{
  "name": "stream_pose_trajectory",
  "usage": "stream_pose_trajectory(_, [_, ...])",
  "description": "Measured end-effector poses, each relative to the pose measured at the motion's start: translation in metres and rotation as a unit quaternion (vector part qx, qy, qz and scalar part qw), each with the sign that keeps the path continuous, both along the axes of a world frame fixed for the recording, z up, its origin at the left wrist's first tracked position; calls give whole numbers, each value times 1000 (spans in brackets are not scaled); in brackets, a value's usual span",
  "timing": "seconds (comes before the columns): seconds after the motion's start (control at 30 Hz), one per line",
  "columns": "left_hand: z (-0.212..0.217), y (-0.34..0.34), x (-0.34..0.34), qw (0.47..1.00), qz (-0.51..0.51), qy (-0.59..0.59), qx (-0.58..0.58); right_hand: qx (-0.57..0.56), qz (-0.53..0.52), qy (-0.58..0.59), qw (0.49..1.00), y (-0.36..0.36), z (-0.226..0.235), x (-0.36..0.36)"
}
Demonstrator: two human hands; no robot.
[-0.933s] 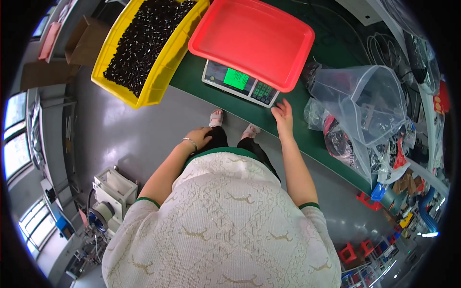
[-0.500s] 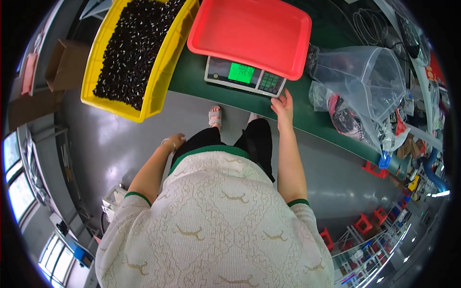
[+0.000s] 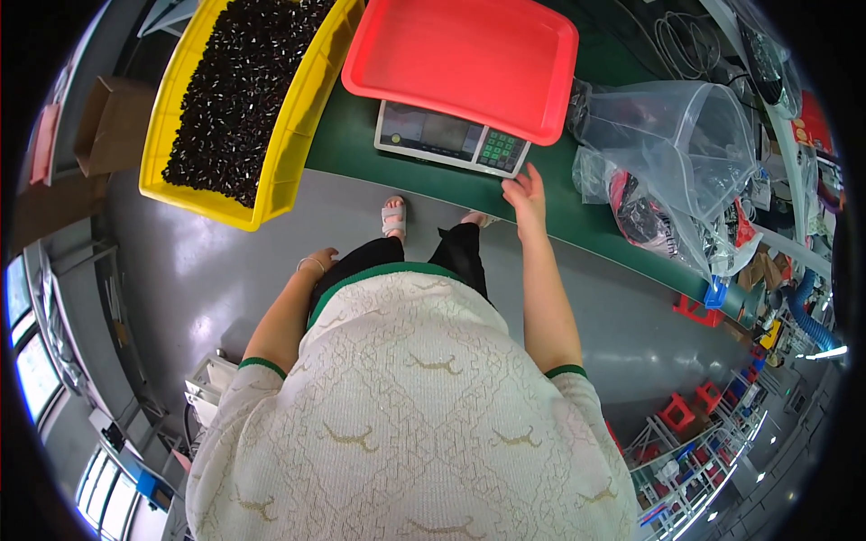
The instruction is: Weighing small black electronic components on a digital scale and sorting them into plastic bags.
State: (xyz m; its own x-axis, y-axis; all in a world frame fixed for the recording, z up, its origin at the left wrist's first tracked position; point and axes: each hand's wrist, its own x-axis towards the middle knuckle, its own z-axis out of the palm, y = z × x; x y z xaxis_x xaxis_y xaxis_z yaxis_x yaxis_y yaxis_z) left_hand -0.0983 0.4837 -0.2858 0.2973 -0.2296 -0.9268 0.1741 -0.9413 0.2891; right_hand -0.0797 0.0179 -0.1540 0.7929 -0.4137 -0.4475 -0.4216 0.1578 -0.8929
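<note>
A digital weighing scale (image 3: 451, 159) stands at the edge of the green table (image 3: 347, 149), with a red tray (image 3: 465, 68) on top of it. The scale's display is dark, while its keypad shows green. My right hand (image 3: 527, 200) is at the scale's near right corner, fingers a little apart and nothing in them; whether a fingertip touches the housing I cannot tell. My left hand (image 3: 320, 261) hangs low beside my thigh, loosely open, away from the table. To the left, a yellow bin (image 3: 280, 171) holds many small, shiny black pieces (image 3: 236, 99).
A large clear plastic bag (image 3: 672, 135) and crumpled packaging (image 3: 645, 221) lie on the table right of the scale. Behind them is a coiled cable (image 3: 686, 50). A cardboard box (image 3: 113, 126) is at the far left. Red stools (image 3: 677, 413) stand at lower right.
The scale's display has gone from lit green to dark. My right hand stays by the scale's corner. The whole view has shifted slightly, and my right foot shows more.
</note>
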Motion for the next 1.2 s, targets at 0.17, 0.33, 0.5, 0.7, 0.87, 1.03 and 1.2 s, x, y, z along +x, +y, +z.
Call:
stream_pose_trajectory(0.17, [-1,0,-10,994,110,-8,-10,46,19,-3,999,3,4,18])
stream_pose_trajectory(0.33, [2,0,-14,996,83,-20,7,144,-36,-6,989,4,-6,29])
stream_pose_trajectory(0.5, [3,-3,-8,998,39,-28,38,128,-57,-11,990,10,-12,30])
stream_pose_trajectory(0.7, [11,-8,-1,998,13,-57,28,86,-78,-16,993,16,-13,31])
stream_pose_trajectory(0.87, [15,-6,-2,998,32,-50,8,91,-90,1,992,16,-7,31])
stream_pose_trajectory(1.03, [18,-11,-2,997,28,-69,13,173,-47,-16,984,4,-15,25])
stream_pose_trajectory(1.2, [20,-13,0,997,38,-63,5,218,-40,-30,975,2,-7,15])
